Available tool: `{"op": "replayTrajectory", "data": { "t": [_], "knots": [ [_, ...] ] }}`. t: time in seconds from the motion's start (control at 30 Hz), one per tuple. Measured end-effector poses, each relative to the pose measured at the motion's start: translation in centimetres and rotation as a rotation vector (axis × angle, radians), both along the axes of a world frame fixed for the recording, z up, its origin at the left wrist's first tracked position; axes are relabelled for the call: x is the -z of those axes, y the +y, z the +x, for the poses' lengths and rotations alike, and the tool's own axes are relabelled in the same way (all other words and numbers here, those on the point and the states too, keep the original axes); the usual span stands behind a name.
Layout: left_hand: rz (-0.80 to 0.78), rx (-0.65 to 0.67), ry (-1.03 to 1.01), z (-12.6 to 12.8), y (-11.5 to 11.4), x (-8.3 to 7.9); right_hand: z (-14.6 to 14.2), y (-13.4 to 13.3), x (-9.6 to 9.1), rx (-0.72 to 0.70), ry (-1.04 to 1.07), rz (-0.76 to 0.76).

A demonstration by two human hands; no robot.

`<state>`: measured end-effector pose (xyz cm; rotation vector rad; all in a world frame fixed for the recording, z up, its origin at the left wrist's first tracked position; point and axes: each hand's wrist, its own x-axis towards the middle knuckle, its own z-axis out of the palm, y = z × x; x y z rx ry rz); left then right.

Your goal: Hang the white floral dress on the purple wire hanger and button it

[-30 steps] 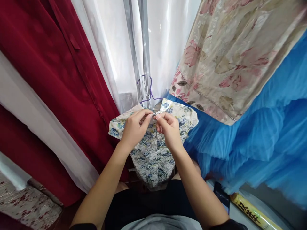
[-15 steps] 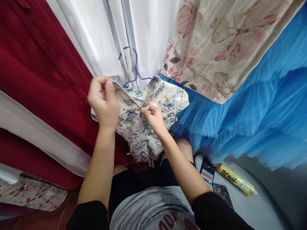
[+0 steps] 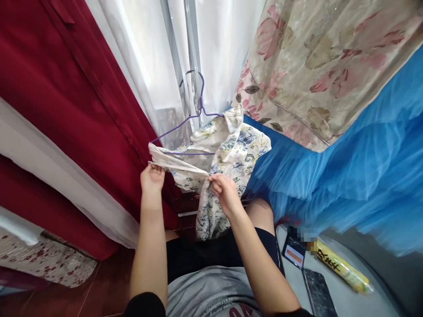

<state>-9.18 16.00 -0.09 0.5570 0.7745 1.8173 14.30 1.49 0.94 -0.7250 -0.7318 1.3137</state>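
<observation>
A white blouse with a blue and yellow floral print (image 3: 238, 154) hangs from a purple wire hanger (image 3: 176, 127), which is hooked on a grey metal rail. My left hand (image 3: 153, 177) is closed on the blouse's edge at the left side, below the hanger's left end. With pinched fingers, my right hand (image 3: 226, 193) grips the front edge near the middle. Between the two hands the pale edge is stretched, and the neck opening gapes so the hanger's lower bar shows inside. The lower part of the blouse hangs bunched above my lap.
Red cloth (image 3: 82, 132) hangs at the left, white curtain (image 3: 142, 48) behind. To the right hang a pink-flowered beige garment (image 3: 297, 75) and blue tulle (image 3: 330, 193). A grey stool (image 3: 350, 304) carries a lit phone (image 3: 294, 251), a dark phone-like slab (image 3: 319, 293) and a yellow packet (image 3: 343, 268).
My left hand has moved down, drawing the blouse's left edge off toward me and baring the hanger's left arm. My right hand has also moved lower and slightly right, still gripping the front.
</observation>
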Motion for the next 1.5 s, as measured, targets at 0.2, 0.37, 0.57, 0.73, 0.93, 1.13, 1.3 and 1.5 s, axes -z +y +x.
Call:
{"op": "replayTrajectory", "data": {
  "t": [0.2, 0.37, 0.57, 0.73, 0.93, 1.13, 1.3, 1.5],
  "knots": [
    [-0.101, -0.077, 0.022, 3.9, -7.4, 5.9, 3.1, -0.5, 2.9, 0.036, 0.274, -0.111],
    [-0.091, 0.024, 0.034, 7.0, -10.6, 6.7, 4.2, 0.1, 5.3, 0.311, 0.268, -0.182],
    [0.188, 0.207, 0.144, 10.6, -13.7, 1.1, 4.0, -1.0, 5.6, 0.656, -0.181, -0.054],
    [0.276, 0.318, 0.424, 13.1, -16.8, -0.7, 3.6, -3.4, 3.0, -0.129, -0.629, 0.206],
    [0.410, 0.649, 0.747, 12.3, -16.1, -1.5, 4.5, -5.2, 2.3, -0.529, -0.607, 0.330],
    [0.441, 1.265, 0.934, 12.3, -14.1, 0.0, 7.1, -5.8, 1.5, -0.830, -0.565, 0.356],
    [0.337, 1.369, 1.287, 9.6, -15.5, 3.7, 9.3, -6.2, 0.8, -0.768, -0.493, 0.315],
    [0.207, 0.990, 1.637, 1.9, -14.8, 5.8, 9.2, -5.2, 0.0, -0.551, -0.456, 0.091]
  ]
}}
